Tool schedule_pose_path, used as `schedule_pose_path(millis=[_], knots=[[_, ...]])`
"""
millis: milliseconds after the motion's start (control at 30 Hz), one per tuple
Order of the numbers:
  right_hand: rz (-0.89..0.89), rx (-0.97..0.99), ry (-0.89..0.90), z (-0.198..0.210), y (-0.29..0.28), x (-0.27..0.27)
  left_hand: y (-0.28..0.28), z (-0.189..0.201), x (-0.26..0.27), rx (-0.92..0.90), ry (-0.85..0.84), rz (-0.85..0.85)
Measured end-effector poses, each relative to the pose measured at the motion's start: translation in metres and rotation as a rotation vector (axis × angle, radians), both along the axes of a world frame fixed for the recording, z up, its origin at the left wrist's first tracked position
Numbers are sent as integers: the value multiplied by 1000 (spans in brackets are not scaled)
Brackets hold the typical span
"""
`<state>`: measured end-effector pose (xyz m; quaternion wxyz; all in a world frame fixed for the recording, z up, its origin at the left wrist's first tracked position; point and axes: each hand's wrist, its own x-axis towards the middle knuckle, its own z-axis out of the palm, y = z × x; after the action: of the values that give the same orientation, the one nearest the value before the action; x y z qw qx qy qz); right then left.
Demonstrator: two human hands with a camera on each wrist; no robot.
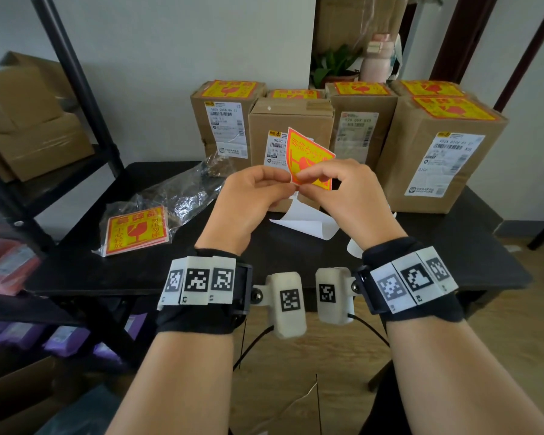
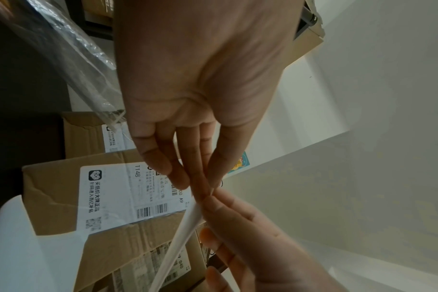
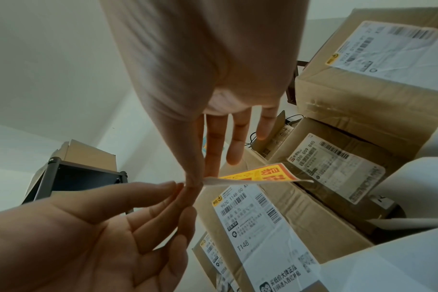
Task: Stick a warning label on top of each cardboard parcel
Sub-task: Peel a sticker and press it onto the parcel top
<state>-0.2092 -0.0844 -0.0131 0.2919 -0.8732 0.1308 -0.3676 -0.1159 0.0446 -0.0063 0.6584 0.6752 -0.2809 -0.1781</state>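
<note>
I hold an orange and yellow warning label (image 1: 308,157) upright above the black table (image 1: 107,271), in front of the parcels. My right hand (image 1: 305,178) pinches its lower corner between thumb and forefinger (image 3: 194,182). My left hand (image 1: 284,183) pinches the white backing paper (image 1: 305,222), which curls down from that corner and shows edge-on in the left wrist view (image 2: 183,237). The front middle parcel (image 1: 291,116) has a bare top. The parcels around it carry yellow labels (image 1: 228,88) (image 1: 454,108).
A clear plastic bag with a stack of labels (image 1: 135,232) lies at the table's left. A black metal shelf (image 1: 85,98) with flat cardboard stands further left. Behind the parcels are a plant (image 1: 330,67) and a pink bottle (image 1: 376,62).
</note>
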Motion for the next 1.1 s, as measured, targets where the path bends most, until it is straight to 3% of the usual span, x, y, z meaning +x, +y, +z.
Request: schedule_pose_path(millis=[367, 1100], knots=[[1, 0, 5, 2, 1, -2, -1, 3, -4, 40, -91, 32], [7, -74, 54, 7, -1, -4, -4, 10, -7, 86, -85, 71]])
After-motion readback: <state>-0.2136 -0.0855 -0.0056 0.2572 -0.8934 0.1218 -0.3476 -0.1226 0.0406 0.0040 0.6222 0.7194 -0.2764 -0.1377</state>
